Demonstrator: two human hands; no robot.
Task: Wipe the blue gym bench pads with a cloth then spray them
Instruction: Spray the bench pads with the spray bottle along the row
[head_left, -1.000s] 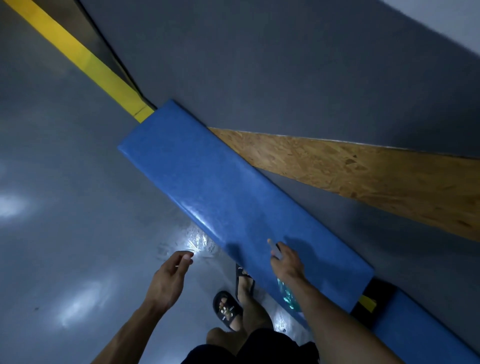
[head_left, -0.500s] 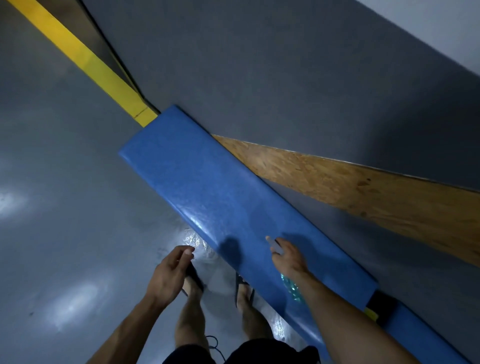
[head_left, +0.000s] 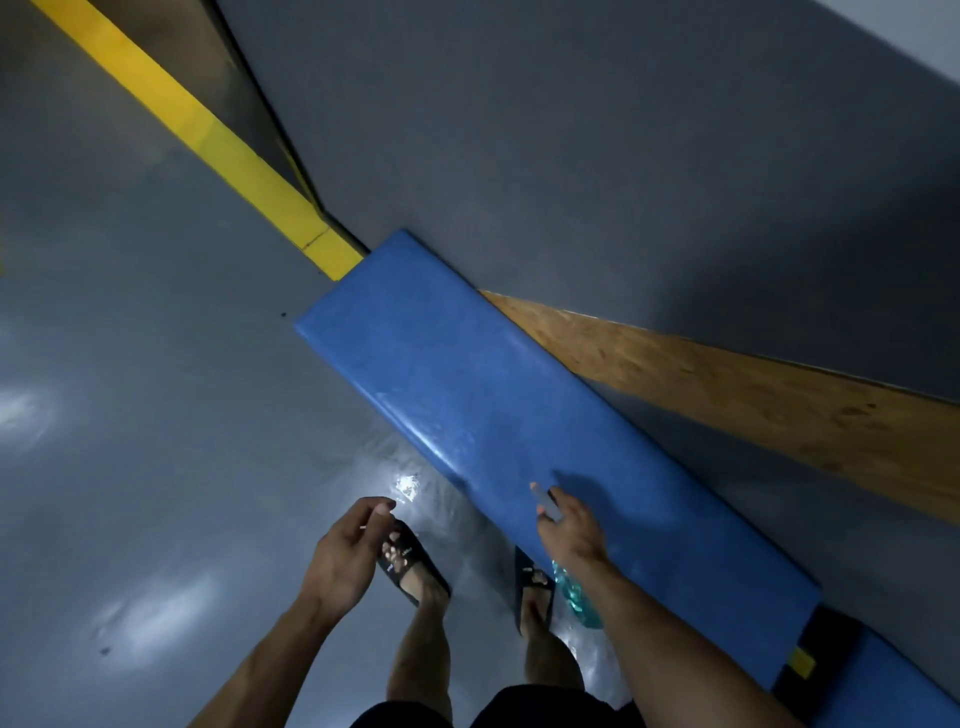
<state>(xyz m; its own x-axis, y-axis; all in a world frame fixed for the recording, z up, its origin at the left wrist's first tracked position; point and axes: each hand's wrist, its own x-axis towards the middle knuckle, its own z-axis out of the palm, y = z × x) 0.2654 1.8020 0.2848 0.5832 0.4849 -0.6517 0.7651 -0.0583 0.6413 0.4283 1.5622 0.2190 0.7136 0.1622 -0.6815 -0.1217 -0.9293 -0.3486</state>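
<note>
Two hands low in frame, apart. Right hand (head_left: 569, 532) at 5 o'clock over near edge of long blue bench pad (head_left: 498, 415), gripping spray bottle (head_left: 574, 597), white nozzle aimed up along pad. Left hand (head_left: 343, 556) at 7 o'clock above glossy grey floor (head_left: 130, 415), fingers loosely curled, holding nothing. Second blue pad (head_left: 893, 686) at 4 o'clock corner. Pad runs from 12 toward 4 o'clock beside chipboard panel (head_left: 753, 405)

Left hand (head_left: 345, 556): fingers loosely curled, thumb near fingertips, forearm reaching forward.
Right hand (head_left: 569, 527): fingers curled round a spray bottle (head_left: 576, 597), arm extended.
</note>
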